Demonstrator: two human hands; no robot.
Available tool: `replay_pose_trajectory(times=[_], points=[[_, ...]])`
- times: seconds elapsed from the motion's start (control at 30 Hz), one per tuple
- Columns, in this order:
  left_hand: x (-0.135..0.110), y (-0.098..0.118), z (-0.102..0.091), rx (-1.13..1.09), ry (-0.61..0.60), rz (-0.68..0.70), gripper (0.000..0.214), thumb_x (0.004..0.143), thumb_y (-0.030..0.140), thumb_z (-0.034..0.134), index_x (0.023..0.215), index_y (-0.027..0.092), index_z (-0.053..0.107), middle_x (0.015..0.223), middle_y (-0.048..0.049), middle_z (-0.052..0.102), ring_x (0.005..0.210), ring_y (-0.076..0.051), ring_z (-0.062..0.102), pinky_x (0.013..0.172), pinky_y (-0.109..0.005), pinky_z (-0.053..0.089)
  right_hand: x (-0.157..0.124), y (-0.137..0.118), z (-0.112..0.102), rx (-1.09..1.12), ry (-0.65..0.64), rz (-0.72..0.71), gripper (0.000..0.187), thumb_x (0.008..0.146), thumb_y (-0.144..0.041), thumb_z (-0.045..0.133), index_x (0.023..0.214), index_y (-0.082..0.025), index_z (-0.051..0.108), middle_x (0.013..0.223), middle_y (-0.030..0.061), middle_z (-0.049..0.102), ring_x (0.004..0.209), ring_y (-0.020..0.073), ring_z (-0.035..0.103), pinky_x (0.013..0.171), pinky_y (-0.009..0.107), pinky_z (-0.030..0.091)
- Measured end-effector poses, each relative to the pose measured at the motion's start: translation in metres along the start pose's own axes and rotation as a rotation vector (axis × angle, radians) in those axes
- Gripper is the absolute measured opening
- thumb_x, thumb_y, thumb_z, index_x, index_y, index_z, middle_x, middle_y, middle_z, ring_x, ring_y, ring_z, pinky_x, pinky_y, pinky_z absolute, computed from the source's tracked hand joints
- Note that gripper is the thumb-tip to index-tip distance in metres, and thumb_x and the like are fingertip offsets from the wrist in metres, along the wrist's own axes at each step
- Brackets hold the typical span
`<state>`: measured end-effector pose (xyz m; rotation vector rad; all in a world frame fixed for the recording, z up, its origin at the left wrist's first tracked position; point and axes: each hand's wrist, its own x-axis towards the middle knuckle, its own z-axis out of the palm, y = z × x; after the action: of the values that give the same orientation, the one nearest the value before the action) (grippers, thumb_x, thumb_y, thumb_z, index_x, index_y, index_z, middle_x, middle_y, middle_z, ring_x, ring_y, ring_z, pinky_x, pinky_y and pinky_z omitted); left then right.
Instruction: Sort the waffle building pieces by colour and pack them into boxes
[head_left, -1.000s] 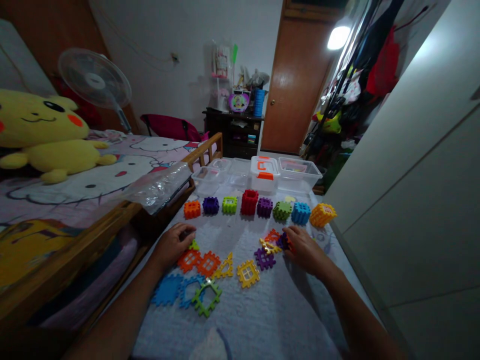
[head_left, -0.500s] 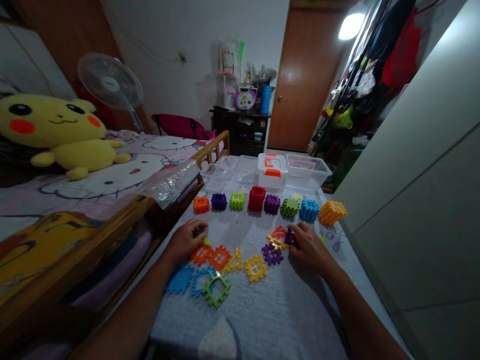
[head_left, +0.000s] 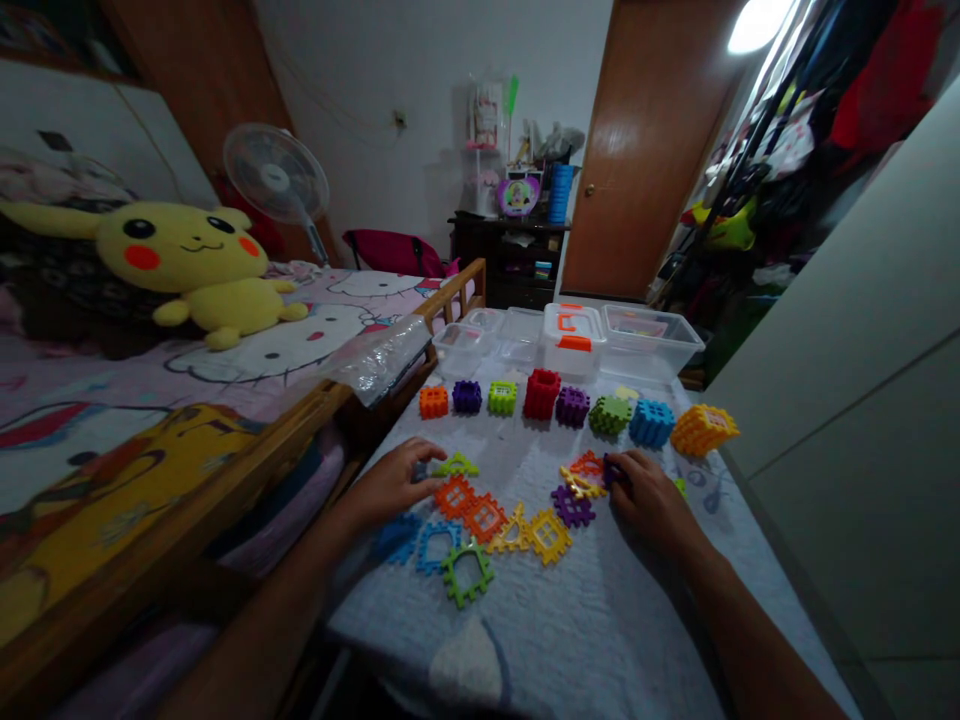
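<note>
Three loose pieces are seen nearest on the pale blue cloth (head_left: 615,630), twelve o'clock being straight ahead of the wearer: a green frame (head_left: 459,594) at twelve, then a blue frame (head_left: 436,568) and a solid blue piece (head_left: 399,538) towards eleven. Beyond them, an arc from twelve to one is formed by two orange window pieces (head_left: 484,518), a yellow triangle (head_left: 516,540), a yellow window piece (head_left: 550,537) and a purple window piece (head_left: 573,507).

At eleven, the left hand (head_left: 401,480) is held beside a lime triangle (head_left: 459,466); its thumb and fingers are curved and well parted, and nothing is seen held. At one, a dark purple piece (head_left: 610,471) is partly covered by the bent, gathered fingertips of the right hand (head_left: 651,495); whether it is gripped cannot be told.

Farther off, eight stacks (head_left: 541,395) are lined up from twelve to one, backed by clear boxes (head_left: 652,350). At eleven, a yellow plush toy (head_left: 229,305) is propped on the bed (head_left: 352,315), with a fan (head_left: 276,178) beyond.
</note>
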<state>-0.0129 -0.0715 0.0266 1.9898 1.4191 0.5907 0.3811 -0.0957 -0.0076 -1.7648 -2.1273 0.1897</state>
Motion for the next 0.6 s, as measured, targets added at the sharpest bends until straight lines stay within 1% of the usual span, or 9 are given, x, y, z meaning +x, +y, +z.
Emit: replay_pose_trajectory(times=[0.07, 0.13, 0.2, 0.27, 0.37, 0.47, 0.53, 0.6], points=[[-0.009, 0.004, 0.004, 0.153, -0.026, 0.063, 0.029, 0.074, 0.038, 0.065, 0.098, 0.022, 0.068, 0.104, -0.0074, 0.065, 0.099, -0.026, 0.06, 0.091, -0.038, 0.047, 0.001, 0.001, 0.003, -0.022, 0.024, -0.009, 0.035, 0.082, -0.019, 0.05, 0.113, -0.018, 0.064, 0.11, 0.0128, 0.062, 0.102, 0.0257, 0.059, 0.091, 0.038, 0.047], [-0.016, 0.007, 0.011, 0.245, -0.075, 0.101, 0.026, 0.075, 0.035, 0.064, 0.098, 0.022, 0.067, 0.101, -0.0069, 0.063, 0.097, -0.025, 0.059, 0.089, -0.036, 0.046, 0.001, 0.001, 0.005, -0.014, 0.038, -0.036, 0.033, 0.082, -0.022, 0.052, 0.113, -0.017, 0.064, 0.112, 0.0136, 0.061, 0.104, 0.0268, 0.057, 0.093, 0.039, 0.047], [-0.019, 0.01, 0.018, 0.273, -0.123, 0.124, 0.027, 0.077, 0.032, 0.062, 0.102, 0.022, 0.066, 0.102, -0.0068, 0.062, 0.096, -0.024, 0.059, 0.088, -0.034, 0.046, 0.001, -0.001, 0.007, 0.009, 0.044, -0.064, 0.033, 0.083, -0.023, 0.052, 0.113, -0.016, 0.063, 0.113, 0.0142, 0.06, 0.105, 0.0271, 0.057, 0.094, 0.04, 0.046], [-0.02, 0.012, 0.022, 0.269, -0.144, 0.142, 0.033, 0.077, 0.029, 0.062, 0.109, 0.024, 0.064, 0.106, -0.0068, 0.062, 0.1, -0.023, 0.059, 0.09, -0.033, 0.045, 0.001, -0.003, 0.007, 0.033, 0.039, -0.079, 0.032, 0.084, -0.023, 0.051, 0.112, -0.016, 0.063, 0.113, 0.0145, 0.06, 0.104, 0.0266, 0.057, 0.094, 0.04, 0.047], [-0.018, 0.014, 0.025, 0.279, -0.149, 0.138, 0.039, 0.075, 0.033, 0.065, 0.114, 0.025, 0.063, 0.109, -0.0072, 0.061, 0.103, -0.025, 0.058, 0.092, -0.034, 0.044, 0.001, -0.005, 0.006, 0.057, 0.036, -0.083, 0.031, 0.085, -0.022, 0.049, 0.111, -0.016, 0.064, 0.111, 0.0141, 0.061, 0.102, 0.0261, 0.057, 0.093, 0.04, 0.047], [-0.015, 0.019, 0.028, 0.311, -0.122, 0.092, 0.036, 0.076, 0.038, 0.066, 0.109, 0.024, 0.065, 0.105, -0.008, 0.061, 0.097, -0.025, 0.059, 0.088, -0.035, 0.044, 0.0, -0.003, 0.006, 0.073, 0.039, -0.089, 0.032, 0.084, -0.023, 0.05, 0.113, -0.017, 0.064, 0.11, 0.0134, 0.061, 0.102, 0.0262, 0.057, 0.094, 0.041, 0.047], [-0.012, 0.023, 0.031, 0.337, -0.097, 0.069, 0.032, 0.077, 0.035, 0.063, 0.106, 0.023, 0.066, 0.102, -0.0076, 0.062, 0.093, -0.024, 0.06, 0.084, -0.033, 0.045, 0.0, -0.001, 0.007, 0.083, 0.04, -0.087, 0.033, 0.084, -0.023, 0.05, 0.113, -0.018, 0.064, 0.111, 0.0128, 0.061, 0.103, 0.026, 0.057, 0.095, 0.041, 0.047], [-0.01, 0.028, 0.034, 0.364, -0.076, 0.076, 0.03, 0.076, 0.031, 0.062, 0.104, 0.024, 0.066, 0.099, -0.0071, 0.063, 0.089, -0.023, 0.061, 0.08, -0.032, 0.045, 0.0, 0.002, 0.008, 0.094, 0.041, -0.084, 0.033, 0.084, -0.023, 0.051, 0.114, -0.019, 0.063, 0.112, 0.0124, 0.061, 0.104, 0.0257, 0.057, 0.095, 0.041, 0.047]])
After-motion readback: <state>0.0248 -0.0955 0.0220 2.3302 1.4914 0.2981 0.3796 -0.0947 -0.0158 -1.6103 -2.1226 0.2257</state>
